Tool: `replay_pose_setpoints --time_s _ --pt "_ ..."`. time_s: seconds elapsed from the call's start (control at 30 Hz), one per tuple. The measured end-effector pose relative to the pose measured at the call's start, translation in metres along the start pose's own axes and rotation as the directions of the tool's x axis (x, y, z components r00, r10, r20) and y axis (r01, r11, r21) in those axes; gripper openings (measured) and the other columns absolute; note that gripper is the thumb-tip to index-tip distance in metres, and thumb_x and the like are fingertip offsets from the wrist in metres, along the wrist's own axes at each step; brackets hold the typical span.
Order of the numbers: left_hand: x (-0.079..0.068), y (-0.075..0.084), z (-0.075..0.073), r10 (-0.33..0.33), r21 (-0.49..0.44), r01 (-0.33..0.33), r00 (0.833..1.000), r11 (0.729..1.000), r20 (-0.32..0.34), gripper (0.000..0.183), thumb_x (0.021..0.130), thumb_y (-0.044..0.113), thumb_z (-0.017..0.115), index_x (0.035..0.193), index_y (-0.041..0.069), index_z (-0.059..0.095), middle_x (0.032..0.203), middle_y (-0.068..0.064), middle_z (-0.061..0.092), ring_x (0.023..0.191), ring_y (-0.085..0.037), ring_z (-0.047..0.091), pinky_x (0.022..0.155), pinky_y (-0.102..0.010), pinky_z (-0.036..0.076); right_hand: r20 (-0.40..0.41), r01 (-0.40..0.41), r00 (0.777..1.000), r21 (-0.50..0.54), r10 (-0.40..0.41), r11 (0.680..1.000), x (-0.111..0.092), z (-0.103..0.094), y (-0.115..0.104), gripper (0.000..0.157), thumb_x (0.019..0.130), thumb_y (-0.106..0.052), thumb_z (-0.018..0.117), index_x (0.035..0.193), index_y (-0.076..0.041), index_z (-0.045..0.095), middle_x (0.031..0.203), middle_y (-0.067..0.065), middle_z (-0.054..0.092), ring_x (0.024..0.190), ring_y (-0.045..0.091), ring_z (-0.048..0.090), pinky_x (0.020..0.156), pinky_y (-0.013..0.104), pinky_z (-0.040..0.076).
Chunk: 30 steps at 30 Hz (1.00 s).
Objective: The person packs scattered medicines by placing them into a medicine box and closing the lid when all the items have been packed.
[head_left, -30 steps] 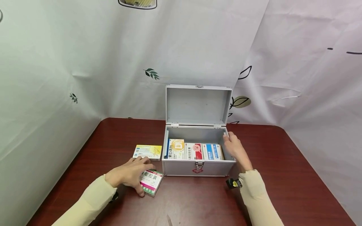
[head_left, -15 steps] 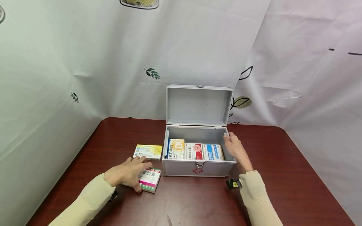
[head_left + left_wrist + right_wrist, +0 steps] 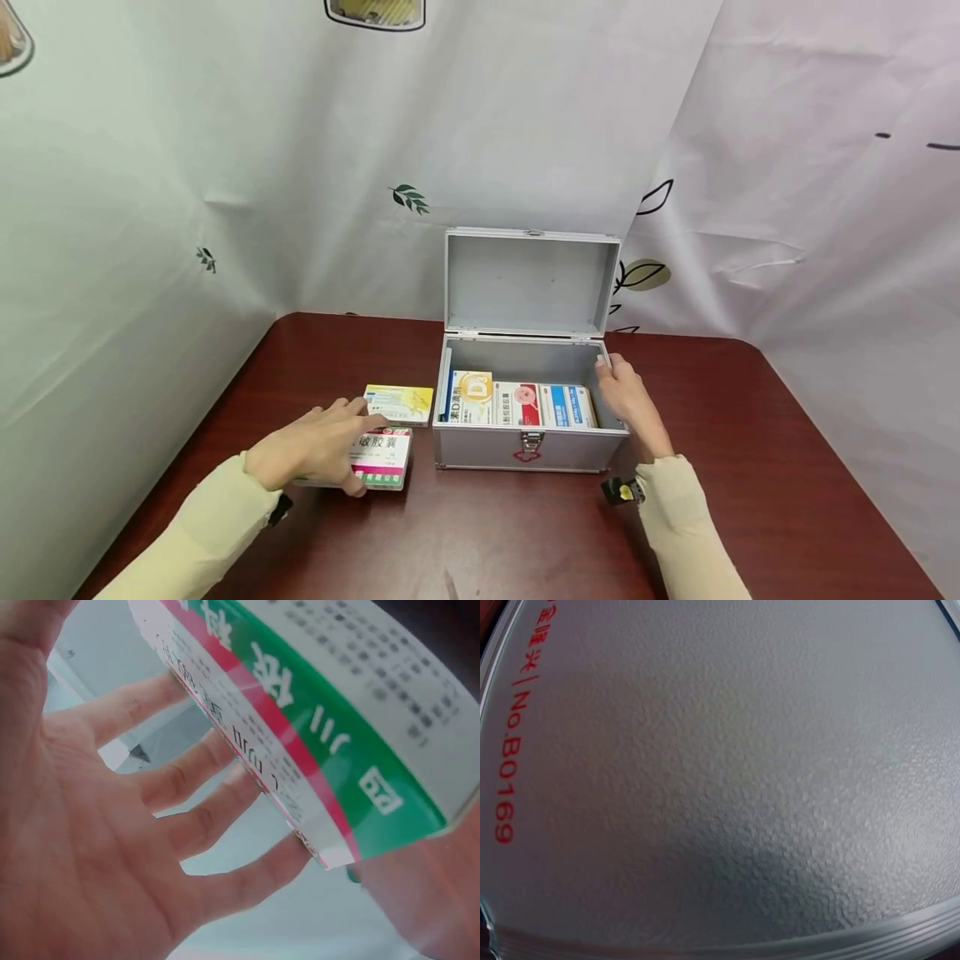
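Note:
My left hand point(image 3: 318, 446) grips a white, pink and green medicine box point(image 3: 384, 458) between thumb and fingers, left of the silver case. In the left wrist view the fingertips meet the edge of this medicine box point(image 3: 322, 742), whose far end the hand hides in the head view. My right hand point(image 3: 628, 402) holds the right wall of the silver medicine case point(image 3: 480, 450), thumb on the inner side. The lid point(image 3: 532, 283) stands up. Inside, several medicine boxes stand in a row, among them a D3 box point(image 3: 472, 398). The right wrist view is filled by the case's textured side point(image 3: 727, 772).
A yellow and white medicine box point(image 3: 399, 403) lies on the dark red table point(image 3: 510, 533), just left of the case and behind the held box. White patterned cloth point(image 3: 360, 167) hangs behind and along both sides of the table.
My left hand has moved left with the medicine box, which has turned so that its front edge lies squarer to the table. The right hand keeps its hold on the case.

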<state>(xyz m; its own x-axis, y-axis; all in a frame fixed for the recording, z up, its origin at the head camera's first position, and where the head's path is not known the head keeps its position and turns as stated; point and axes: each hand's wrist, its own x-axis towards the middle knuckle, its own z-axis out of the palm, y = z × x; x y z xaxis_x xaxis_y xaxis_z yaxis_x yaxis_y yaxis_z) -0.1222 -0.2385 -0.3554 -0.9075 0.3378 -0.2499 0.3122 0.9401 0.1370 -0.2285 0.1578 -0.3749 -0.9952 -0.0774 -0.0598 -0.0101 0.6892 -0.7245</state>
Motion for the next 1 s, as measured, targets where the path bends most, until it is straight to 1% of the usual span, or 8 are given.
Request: replay_pose_setpoints --time_s 0.17,0.3,0.47,0.6,0.7,0.83,0.9,1.0 --pt "-0.003 0.002 -0.004 -0.023 0.038 0.026 0.997 0.999 -0.079 0.083 0.053 0.048 0.082 0.123 0.013 0.055 0.112 -0.009 0.048 0.094 -0.024 0.044 0.077 -0.051 0.042 0.021 -0.020 1.000 0.021 0.019 1.000 -0.001 0.001 0.000 0.051 0.100 -0.025 0.026 0.138 0.009 0.023 0.136 0.030 0.035 0.126 0.040 0.033 0.101 0.055 0.029" --pt "-0.001 0.002 -0.005 -0.058 0.022 0.063 0.984 0.998 -0.171 0.084 0.057 0.054 0.077 0.123 0.007 0.053 0.104 -0.011 0.050 0.085 -0.022 0.046 0.064 -0.041 0.046 0.038 -0.031 0.999 0.034 0.029 0.999 -0.001 0.001 0.000 0.055 0.100 -0.026 0.026 0.142 0.009 0.015 0.141 0.030 0.028 0.130 0.041 0.028 0.102 0.056 0.026" --pt "0.002 0.000 -0.006 -0.117 -0.026 0.114 0.941 0.993 -0.317 0.084 0.061 0.064 0.070 0.116 0.002 0.054 0.087 -0.007 0.052 0.070 -0.015 0.047 0.052 -0.029 0.045 0.029 -0.025 0.999 0.025 0.024 0.999 -0.002 0.001 0.000 0.051 0.100 -0.025 0.027 0.139 0.009 0.022 0.137 0.030 0.034 0.127 0.041 0.033 0.100 0.056 0.029" --pt "0.004 -0.001 -0.008 -0.150 -0.050 0.141 0.907 0.989 -0.394 0.075 0.064 0.070 0.064 0.094 0.001 0.057 0.069 -0.001 0.047 0.055 -0.012 0.044 0.043 -0.026 0.037 0.014 -0.021 1.000 0.017 0.021 1.000 -0.001 0.001 0.001 0.048 0.100 -0.025 0.027 0.135 0.008 0.028 0.132 0.030 0.039 0.123 0.040 0.038 0.098 0.056 0.032" --pt "0.005 0.000 -0.011 -0.222 -0.152 0.175 0.896 0.973 -0.385 0.070 0.068 0.070 0.060 0.082 0.002 0.054 0.062 -0.001 0.047 0.048 -0.012 0.045 0.042 -0.025 0.037 -0.001 -0.018 1.000 0.011 0.018 1.000 -0.001 0.001 0.001 0.045 0.100 -0.024 0.028 0.133 0.007 0.032 0.129 0.029 0.042 0.120 0.040 0.041 0.097 0.056 0.033" --pt "0.004 0.002 -0.019 -0.364 -0.334 0.267 0.890 0.904 -0.274 0.065 0.071 0.069 0.058 0.076 0.003 0.054 0.057 -0.003 0.053 0.042 -0.013 0.050 0.040 -0.025 0.041 -0.006 -0.013 1.000 0.006 0.013 1.000 -0.002 0.000 0.000 0.044 0.100 -0.024 0.028 0.131 0.007 0.033 0.128 0.029 0.043 0.119 0.040 0.042 0.097 0.056 0.033" --pt "0.003 0.003 -0.023 -0.418 -0.381 0.319 0.883 0.868 -0.214 0.063 0.072 0.068 0.058 0.073 0.005 0.056 0.055 -0.003 0.054 0.042 -0.013 0.052 0.040 -0.025 0.042 -0.002 -0.013 1.000 0.005 0.013 1.000 -0.002 0.000 -0.001 0.045 0.100 -0.024 0.027 0.132 0.008 0.032 0.129 0.030 0.042 0.119 0.041 0.041 0.097 0.056 0.033" --pt "0.002 0.005 -0.028 -0.458 -0.390 0.365 0.871 0.845 -0.179 0.059 0.074 0.065 0.058 0.068 0.006 0.058 0.053 -0.003 0.055 0.042 -0.014 0.052 0.040 -0.024 0.042 -0.001 -0.008 1.000 0.005 0.008 1.000 -0.002 0.000 -0.002 0.046 0.100 -0.024 0.027 0.132 0.008 0.032 0.128 0.030 0.042 0.119 0.041 0.041 0.097 0.056 0.033"
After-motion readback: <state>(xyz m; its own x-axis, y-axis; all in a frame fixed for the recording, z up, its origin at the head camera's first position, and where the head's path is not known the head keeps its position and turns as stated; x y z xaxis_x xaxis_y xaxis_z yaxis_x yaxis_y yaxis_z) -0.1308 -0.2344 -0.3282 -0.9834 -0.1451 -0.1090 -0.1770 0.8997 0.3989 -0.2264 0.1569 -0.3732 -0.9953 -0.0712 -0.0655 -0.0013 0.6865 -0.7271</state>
